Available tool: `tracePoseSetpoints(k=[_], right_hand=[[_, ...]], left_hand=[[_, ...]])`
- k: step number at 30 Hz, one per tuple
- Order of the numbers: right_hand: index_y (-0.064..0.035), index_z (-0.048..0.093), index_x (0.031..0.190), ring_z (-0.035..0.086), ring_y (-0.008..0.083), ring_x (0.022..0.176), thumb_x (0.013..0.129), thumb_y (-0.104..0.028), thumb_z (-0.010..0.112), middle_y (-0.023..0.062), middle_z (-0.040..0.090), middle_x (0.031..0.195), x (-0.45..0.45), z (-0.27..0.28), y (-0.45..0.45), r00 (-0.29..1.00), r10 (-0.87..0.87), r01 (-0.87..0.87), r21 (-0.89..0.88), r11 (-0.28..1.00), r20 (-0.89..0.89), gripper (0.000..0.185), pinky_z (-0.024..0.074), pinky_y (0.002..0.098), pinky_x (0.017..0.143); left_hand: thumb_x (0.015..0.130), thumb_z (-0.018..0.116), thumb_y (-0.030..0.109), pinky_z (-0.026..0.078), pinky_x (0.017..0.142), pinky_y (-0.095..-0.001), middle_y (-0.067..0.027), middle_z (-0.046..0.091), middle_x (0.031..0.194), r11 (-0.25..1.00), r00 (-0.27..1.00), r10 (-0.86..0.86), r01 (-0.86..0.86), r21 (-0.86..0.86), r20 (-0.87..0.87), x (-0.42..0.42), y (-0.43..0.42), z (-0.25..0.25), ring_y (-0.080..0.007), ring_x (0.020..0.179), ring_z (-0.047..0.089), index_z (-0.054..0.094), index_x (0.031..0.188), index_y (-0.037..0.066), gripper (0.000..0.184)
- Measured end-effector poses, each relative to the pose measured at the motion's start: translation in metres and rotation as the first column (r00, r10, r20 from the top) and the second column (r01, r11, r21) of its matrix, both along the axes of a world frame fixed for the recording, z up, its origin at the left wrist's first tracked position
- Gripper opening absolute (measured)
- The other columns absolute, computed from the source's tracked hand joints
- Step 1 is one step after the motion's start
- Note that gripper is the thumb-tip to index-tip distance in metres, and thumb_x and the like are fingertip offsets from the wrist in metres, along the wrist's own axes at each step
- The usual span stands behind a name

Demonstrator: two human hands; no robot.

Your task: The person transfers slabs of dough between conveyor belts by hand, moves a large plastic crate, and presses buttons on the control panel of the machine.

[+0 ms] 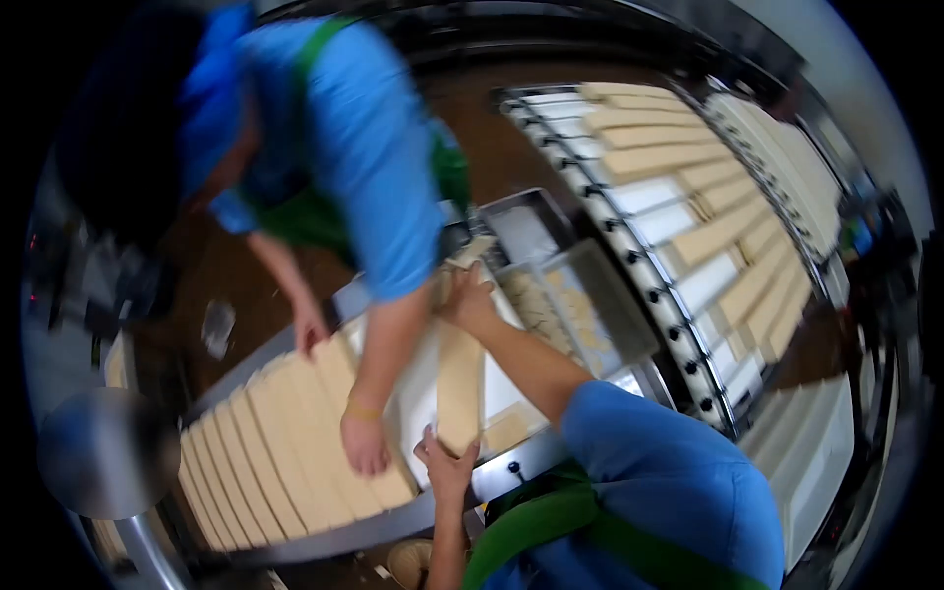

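A long pale dough strip (458, 383) lies across the white belt in front of me, one hand at each of its ends. My left hand (448, 466) holds the near end by the metal edge, thumb and fingers on its sides. At the far end, my right hand (466, 300) is closed on the strip, its fingers partly hidden. Just past those fingers is a small dough piece (476, 252). Another short flat piece (509, 429) lies right of the strip. Left of my hands, a row of dough strips (285, 438) lies side by side on the belt.
A co-worker in blue (369, 147) leans over the belt, one hand (366, 444) on the row, close to my left hand. Metal trays with dough scraps (580, 305) stand beyond my right arm. Further right, a second conveyor (678, 285) carries more strips. A round metal object (108, 452) is at left.
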State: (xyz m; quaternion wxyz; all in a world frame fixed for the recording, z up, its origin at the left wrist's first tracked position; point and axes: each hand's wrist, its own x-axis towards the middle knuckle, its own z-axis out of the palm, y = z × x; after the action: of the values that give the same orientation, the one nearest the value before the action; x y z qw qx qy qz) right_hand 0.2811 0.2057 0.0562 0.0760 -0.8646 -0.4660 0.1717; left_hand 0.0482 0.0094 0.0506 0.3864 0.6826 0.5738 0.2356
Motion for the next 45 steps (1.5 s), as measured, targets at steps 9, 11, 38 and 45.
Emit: tracePoseSetpoints(k=[9, 11, 38, 45], right_hand=[[-0.0035, 0.026, 0.135, 0.045, 0.0478, 0.117, 0.069, -0.035, 0.07, 0.0275, 0.027, 0.136, 0.144, 0.062, -0.138, 0.817, -0.384, 0.541, 0.343, 0.768, -0.429, 0.086, 0.0437, 0.0487, 0.095], [-0.001, 0.026, 0.134, 0.048, 0.048, 0.112, 0.071, -0.036, 0.068, 0.0287, 0.029, 0.133, 0.191, 0.094, -0.173, 0.781, -0.431, 0.611, 0.413, 0.675, -0.451, 0.084, 0.0452, 0.0483, 0.094], [0.0012, 0.046, 0.133, 0.038, 0.0362, 0.126, 0.089, -0.035, 0.04, 0.0224, 0.04, 0.14, 0.578, 0.053, -0.216, 0.734, -0.675, 0.667, 0.111, 0.737, 0.074, 0.057, 0.0242, 0.0484, 0.105], [-0.0046, 0.052, 0.126, 0.048, 0.0306, 0.106, 0.081, -0.028, 0.056, 0.0141, 0.053, 0.109, 0.495, 0.068, -0.207, 0.853, -0.479, 0.316, 0.528, 0.788, 0.205, 0.051, 0.0331, 0.0505, 0.091]], left_hand=[[0.068, 0.07, 0.007, 0.04, 0.098, -0.0444, -0.0289, 0.028, 0.125, 0.988, 0.993, -0.047, 0.062, 0.14, -0.105, 0.125, 0.006, 0.038, -0.0465, 0.109, 0.044, 0.035, 0.133, 0.004, 0.074], [0.068, 0.069, 0.006, 0.039, 0.099, -0.0445, -0.0303, 0.026, 0.128, 0.966, 0.99, -0.108, 0.125, 0.224, -0.09, 0.17, 0.009, 0.054, -0.0474, 0.113, 0.041, 0.034, 0.135, 0.005, 0.076], [0.071, 0.077, 0.008, 0.037, 0.103, -0.0389, -0.0202, 0.044, 0.132, 0.673, 0.721, -0.692, 0.663, 0.328, -0.036, 0.491, 0.102, 0.078, -0.0342, 0.121, 0.046, 0.039, 0.137, -0.001, 0.077], [0.078, 0.071, 0.003, 0.032, 0.108, -0.0339, -0.0198, 0.04, 0.142, 0.667, 0.693, -0.721, 0.701, 0.252, -0.02, 0.544, 0.088, 0.058, -0.0272, 0.132, 0.039, 0.031, 0.143, -0.001, 0.077]])
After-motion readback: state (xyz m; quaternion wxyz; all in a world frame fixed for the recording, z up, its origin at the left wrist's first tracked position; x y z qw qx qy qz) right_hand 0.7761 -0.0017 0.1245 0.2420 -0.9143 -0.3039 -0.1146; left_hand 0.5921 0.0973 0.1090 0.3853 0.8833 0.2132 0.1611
